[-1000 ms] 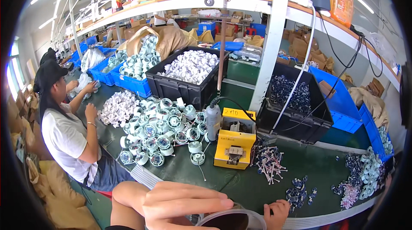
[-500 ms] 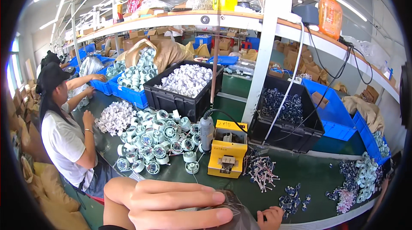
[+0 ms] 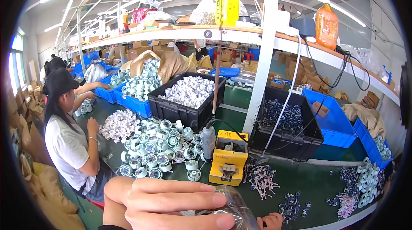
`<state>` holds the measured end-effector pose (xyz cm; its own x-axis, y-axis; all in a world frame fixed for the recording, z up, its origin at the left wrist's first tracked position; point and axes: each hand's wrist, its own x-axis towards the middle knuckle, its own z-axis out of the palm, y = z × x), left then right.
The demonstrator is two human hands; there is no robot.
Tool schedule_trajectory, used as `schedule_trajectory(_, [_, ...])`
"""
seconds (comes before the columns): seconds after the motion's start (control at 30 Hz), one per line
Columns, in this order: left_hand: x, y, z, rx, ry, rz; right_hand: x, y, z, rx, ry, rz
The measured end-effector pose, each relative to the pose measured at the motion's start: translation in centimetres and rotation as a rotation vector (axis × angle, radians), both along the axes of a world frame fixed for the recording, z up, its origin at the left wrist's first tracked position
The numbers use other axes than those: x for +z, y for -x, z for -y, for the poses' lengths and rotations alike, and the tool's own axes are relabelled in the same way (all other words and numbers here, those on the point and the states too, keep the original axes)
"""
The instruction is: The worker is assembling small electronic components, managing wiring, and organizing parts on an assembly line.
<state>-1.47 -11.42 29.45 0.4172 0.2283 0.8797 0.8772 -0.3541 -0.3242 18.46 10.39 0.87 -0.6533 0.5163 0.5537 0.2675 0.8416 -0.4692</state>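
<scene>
Large and close at the lower edge, my left hand (image 3: pixel 171 202) lies with its long fingers across a shiny, see-through plastic thing (image 3: pixel 240 204). Its fingers bend over the plastic; the thumb is hidden, and the thing's kind is unclear. To the right, my right hand (image 3: pixel 272 220) shows only curled fingers, cut off by the lower edge. Whatever it may hold is hidden. Beyond the hands stands a yellow bench machine (image 3: pixel 228 161), beside a grey hanging electric screwdriver (image 3: pixel 209 143). Left of these is a heap of pale green round housings (image 3: pixel 159 146).
White parts (image 3: pixel 119 125) lie by a seated co-worker (image 3: pixel 71 140) at left. Black crates hold white pieces (image 3: pixel 189 91) and dark small parts (image 3: pixel 281 115). Wired connectors (image 3: pixel 261 180) and small dark parts (image 3: pixel 289 206) lie at right. A white post (image 3: pixel 262 54) supports the shelf.
The view has tilted slightly up, so the bench sits lower in the picture. My right hand shows less above the lower edge. The plastic under my left hand looks clearer and shinier.
</scene>
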Motion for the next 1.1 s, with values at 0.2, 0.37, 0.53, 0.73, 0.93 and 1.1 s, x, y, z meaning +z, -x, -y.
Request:
schedule_trajectory(0.2, [-0.3,0.6,0.2,0.033,0.028,0.031,0.0,0.3,0.0,0.002,0.008,0.004])
schedule_trajectory(0.37, [-1.9,1.9,1.8,0.116,0.196,0.146,0.0,0.2,0.1,0.004,0.005,-0.011])
schedule_trajectory(0.53, [-2.2,4.4,0.6,-0.016,0.215,0.32,0.0,0.1,-0.1,0.013,0.005,0.003])
schedule_trajectory(0.73, [5.1,13.1,-4.0,0.187,-0.068,0.823,-0.2,-0.1,-0.5,-0.003,0.005,0.003])
schedule_trajectory(0.93, [17.2,31.5,-9.5,0.766,-0.053,0.767,0.7,0.5,-0.7,-0.022,0.046,0.018])
schedule_trajectory(1.1, [21.5,41.0,-15.5,1.057,0.041,0.783,0.3,0.5,-1.3,-0.083,0.05,0.066])
